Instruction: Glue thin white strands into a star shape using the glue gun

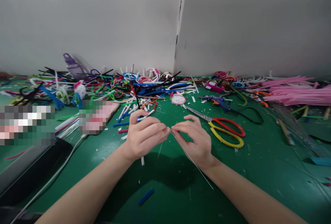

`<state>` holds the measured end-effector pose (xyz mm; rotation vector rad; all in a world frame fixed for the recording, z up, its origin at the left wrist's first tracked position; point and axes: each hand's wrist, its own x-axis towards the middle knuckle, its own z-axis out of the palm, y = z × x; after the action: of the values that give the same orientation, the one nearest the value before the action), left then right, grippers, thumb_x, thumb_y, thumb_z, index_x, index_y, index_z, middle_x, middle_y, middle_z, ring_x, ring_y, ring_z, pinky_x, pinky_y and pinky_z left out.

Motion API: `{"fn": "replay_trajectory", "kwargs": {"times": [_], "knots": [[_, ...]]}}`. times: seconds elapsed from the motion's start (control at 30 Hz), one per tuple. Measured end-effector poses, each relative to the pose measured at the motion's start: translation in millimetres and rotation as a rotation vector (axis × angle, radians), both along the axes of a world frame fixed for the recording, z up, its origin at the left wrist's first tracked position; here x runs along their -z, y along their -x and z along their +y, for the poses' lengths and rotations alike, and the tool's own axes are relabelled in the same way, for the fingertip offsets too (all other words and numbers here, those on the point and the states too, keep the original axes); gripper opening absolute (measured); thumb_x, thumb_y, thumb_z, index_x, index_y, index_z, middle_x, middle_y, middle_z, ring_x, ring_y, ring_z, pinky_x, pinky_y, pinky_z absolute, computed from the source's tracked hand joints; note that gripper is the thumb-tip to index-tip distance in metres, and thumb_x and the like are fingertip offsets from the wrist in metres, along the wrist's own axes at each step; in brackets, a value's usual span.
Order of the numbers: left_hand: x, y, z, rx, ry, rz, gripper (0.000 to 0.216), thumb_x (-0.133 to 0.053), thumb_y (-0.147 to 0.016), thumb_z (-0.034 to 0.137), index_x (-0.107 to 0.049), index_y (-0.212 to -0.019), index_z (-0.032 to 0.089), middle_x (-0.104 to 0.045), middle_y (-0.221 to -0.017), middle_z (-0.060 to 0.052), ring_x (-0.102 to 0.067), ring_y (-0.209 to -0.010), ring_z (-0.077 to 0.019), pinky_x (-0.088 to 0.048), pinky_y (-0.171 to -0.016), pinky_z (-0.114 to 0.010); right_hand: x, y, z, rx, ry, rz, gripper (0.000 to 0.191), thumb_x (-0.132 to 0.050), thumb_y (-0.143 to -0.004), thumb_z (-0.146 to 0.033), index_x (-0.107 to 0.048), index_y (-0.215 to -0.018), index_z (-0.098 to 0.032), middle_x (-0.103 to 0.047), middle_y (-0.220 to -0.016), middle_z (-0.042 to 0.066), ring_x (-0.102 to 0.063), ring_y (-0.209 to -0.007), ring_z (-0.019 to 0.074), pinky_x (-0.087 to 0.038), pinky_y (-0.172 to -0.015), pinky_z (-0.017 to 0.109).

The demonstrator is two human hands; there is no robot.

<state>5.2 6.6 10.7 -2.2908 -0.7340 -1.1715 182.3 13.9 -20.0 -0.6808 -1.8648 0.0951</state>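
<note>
My left hand [146, 134] and my right hand [196, 141] meet fingertip to fingertip above the green table. Both are closed in a pinch on a thin pale strand [193, 164], which could be wire or thread. One length slants down past my right wrist, and a shorter one drops below my left fingers. What sits between the fingertips is too small to make out. Beside my right hand lie scissors [227, 141] with one red and one yellow handle loop, blades toward the back left. A short blue piece [145, 197] rests on the table nearer me.
Colourful pipe cleaners [160, 89] are heaped along the grey partition [90, 31]. A blue glue gun [217, 102] lies behind the scissors, and pink stems [297, 93] at right. At left are a phone [106, 113] with a cable, a black box [33, 169] and a purple bottle [74, 67].
</note>
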Motion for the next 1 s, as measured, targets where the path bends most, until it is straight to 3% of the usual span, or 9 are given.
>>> {"fn": "replay_trajectory", "kwargs": {"times": [0.13, 0.2, 0.27, 0.33, 0.43, 0.53, 1.0], "knots": [[-1.8, 0, 2, -0.037, 0.024, -0.005, 0.014, -0.062, -0.078, 0.021, -0.059, -0.065, 0.025, -0.069, -0.069, 0.009, -0.063, -0.06, -0.0111, -0.036, -0.072, -0.035, -6.7, -5, 3, -0.022, 0.092, 0.02, 0.018, -0.056, -0.077, -0.014, -0.06, -0.09, -0.027, -0.066, -0.089, -0.002, -0.061, -0.083, 0.0141, -0.04, -0.093, 0.041], [-1.5, 1, 4, -0.049, -0.001, -0.025, 0.013, -0.063, -0.078, 0.02, -0.059, -0.066, 0.025, -0.069, -0.07, 0.008, -0.062, -0.06, -0.0107, -0.036, -0.073, -0.035, -11.0, -8, 5, -0.013, 0.169, 0.131, 0.017, -0.054, -0.079, -0.018, -0.06, -0.094, -0.025, -0.064, -0.094, 0.002, -0.059, -0.087, 0.0154, -0.046, -0.083, 0.037], [-0.3, 1, 5, -0.041, -0.021, -0.04, 0.012, -0.064, -0.076, 0.018, -0.058, -0.067, 0.024, -0.069, -0.071, 0.008, -0.062, -0.06, -0.0102, -0.036, -0.074, -0.035, -14.4, -11, 6, -0.059, 0.295, 0.24, 0.012, -0.052, -0.08, -0.021, -0.06, -0.088, -0.022, -0.063, -0.086, 0.002, -0.058, -0.074, 0.013, -0.049, -0.065, 0.03], [1.3, 1, 5, -0.023, -0.023, -0.034, 0.012, -0.064, -0.076, 0.016, -0.058, -0.069, 0.023, -0.069, -0.072, 0.007, -0.062, -0.061, -0.01, -0.035, -0.075, -0.034, -16.4, -12, 5, -0.216, 0.487, 0.235, 0.011, -0.052, -0.081, -0.025, -0.06, -0.077, -0.02, -0.061, -0.07, 0.0, -0.054, -0.057, 0.0092, -0.046, -0.052, 0.024], [2.9, 1, 5, -0.008, -0.02, -0.003, 0.008, -0.064, -0.077, 0.017, -0.059, -0.072, 0.022, -0.069, -0.072, 0.006, -0.062, -0.062, -0.0102, -0.035, -0.074, -0.033, -16.7, -10, 4, -0.493, 0.799, 0.174, 0.015, -0.055, -0.079, -0.029, -0.059, -0.07, -0.018, -0.06, -0.062, -0.001, -0.052, -0.048, 0.0069, -0.045, -0.047, 0.022], [3.1, 1, 4, -0.011, -0.034, 0.01, 0.006, -0.062, -0.078, 0.017, -0.06, -0.074, 0.02, -0.07, -0.072, 0.004, -0.062, -0.063, -0.0109, -0.034, -0.075, -0.034, -15.7, -7, 3, -0.603, 0.973, 0.253, 0.012, -0.06, -0.076, -0.029, -0.06, -0.076, -0.017, -0.062, -0.065, -0.001, -0.055, -0.045, 0.0073, -0.046, -0.046, 0.023], [3.0, -3, 4, 0.012, -0.002, -0.062, 0.01, -0.065, -0.076, 0.014, -0.059, -0.069, 0.018, -0.068, -0.069, 0.004, -0.061, -0.061, -0.0101, -0.033, -0.078, -0.034, -18.2, -6, 3, -0.584, 0.951, 0.279, 0.01, -0.063, -0.073, -0.027, -0.062, -0.075, -0.017, -0.062, -0.063, -0.001, -0.056, -0.046, 0.0074, -0.046, -0.047, 0.022]]}}
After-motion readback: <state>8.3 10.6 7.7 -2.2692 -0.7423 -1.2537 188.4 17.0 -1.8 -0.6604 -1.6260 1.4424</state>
